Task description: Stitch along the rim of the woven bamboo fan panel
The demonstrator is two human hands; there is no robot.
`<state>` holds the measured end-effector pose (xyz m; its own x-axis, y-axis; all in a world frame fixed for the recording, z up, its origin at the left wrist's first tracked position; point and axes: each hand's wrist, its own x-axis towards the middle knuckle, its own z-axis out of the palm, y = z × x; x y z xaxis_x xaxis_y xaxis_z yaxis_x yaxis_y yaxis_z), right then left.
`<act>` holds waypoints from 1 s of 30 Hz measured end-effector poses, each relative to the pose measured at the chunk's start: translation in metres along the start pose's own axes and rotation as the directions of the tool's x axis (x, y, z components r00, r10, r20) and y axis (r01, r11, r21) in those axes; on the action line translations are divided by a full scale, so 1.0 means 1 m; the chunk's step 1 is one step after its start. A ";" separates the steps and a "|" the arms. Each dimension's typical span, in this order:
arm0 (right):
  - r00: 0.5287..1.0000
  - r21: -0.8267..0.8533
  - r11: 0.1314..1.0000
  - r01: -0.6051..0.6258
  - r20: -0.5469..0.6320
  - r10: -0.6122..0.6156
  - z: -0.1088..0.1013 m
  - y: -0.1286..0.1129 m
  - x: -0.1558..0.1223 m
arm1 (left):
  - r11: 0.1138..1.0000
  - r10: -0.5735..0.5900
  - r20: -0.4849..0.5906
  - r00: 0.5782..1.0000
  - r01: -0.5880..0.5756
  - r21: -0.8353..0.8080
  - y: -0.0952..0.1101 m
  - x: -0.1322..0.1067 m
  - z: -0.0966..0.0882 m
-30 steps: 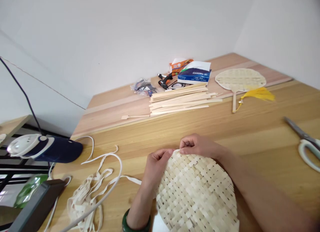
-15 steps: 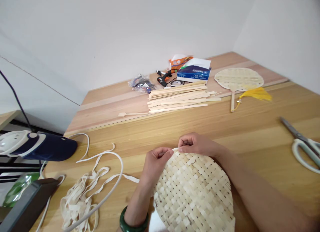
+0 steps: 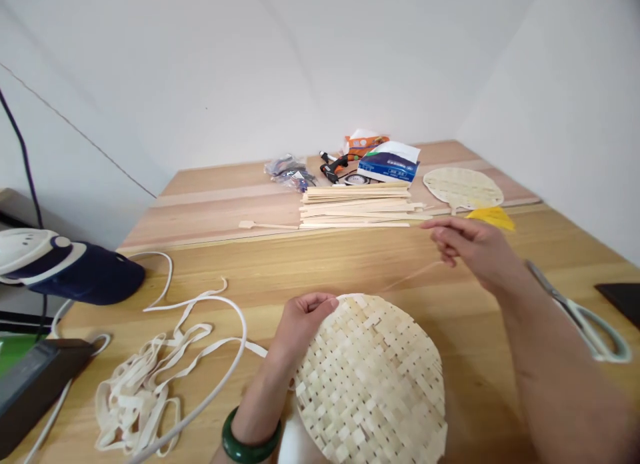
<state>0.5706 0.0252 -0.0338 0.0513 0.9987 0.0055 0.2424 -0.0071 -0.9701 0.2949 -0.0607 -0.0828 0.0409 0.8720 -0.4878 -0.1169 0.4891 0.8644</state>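
A round woven bamboo-strip fan panel [image 3: 375, 377] is tilted up at the front of the table. My left hand [image 3: 309, 317] pinches its upper left rim, thumb on the near face; a white edging strip shows there. My right hand [image 3: 465, 241] is raised to the upper right, apart from the panel, fingers pinched together. A thin pale thread [image 3: 413, 275] runs from the panel's top edge up to this hand. Whether a needle is in the fingers I cannot make out. White cotton tape [image 3: 145, 391] lies loosely heaped left of my left hand, one end leading toward the panel.
Scissors [image 3: 583, 314] lie at the right. Behind are bamboo strips [image 3: 355, 207], a finished fan [image 3: 463, 187] with a yellow tassel [image 3: 493, 217], a glue gun [image 3: 333, 167], a blue tissue pack [image 3: 390, 163] and a plastic bag [image 3: 290, 173]. A white cable [image 3: 240, 351] loops at left near a navy cap [image 3: 95, 274].
My right hand has left the panel's top rim and moved up and right, drawing the thread out. My left hand stays on the rim. The view has shifted slightly.
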 end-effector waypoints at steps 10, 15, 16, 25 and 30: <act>0.966 -0.236 0.969 -0.069 -0.259 0.006 -0.089 0.008 -0.026 | 0.990 0.072 0.075 0.995 -0.080 0.116 0.005 -0.011 0.002; 0.954 -0.423 0.902 -0.085 -0.296 -0.049 -0.082 0.021 -0.032 | 0.988 0.063 0.095 0.994 -0.075 0.133 0.009 -0.014 0.005; 0.962 -0.444 0.894 -0.063 -0.264 -0.064 -0.080 0.023 -0.031 | 0.988 0.068 0.099 0.993 -0.080 0.130 0.009 -0.014 0.005; 0.976 0.020 0.997 -0.071 0.209 0.066 0.018 0.032 -0.033 | 0.998 0.051 0.202 0.978 -0.055 0.013 0.006 -0.013 -0.001; 0.789 0.050 0.955 -0.293 0.577 0.212 0.081 0.019 -0.048 | 0.999 0.048 0.188 0.981 -0.049 0.003 0.006 -0.010 -0.003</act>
<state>0.4944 -0.0183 -0.0718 -0.4667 0.8159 -0.3413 0.1677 -0.2972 -0.9400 0.2906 -0.0669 -0.0730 0.2212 0.8828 -0.4145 -0.1155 0.4457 0.8877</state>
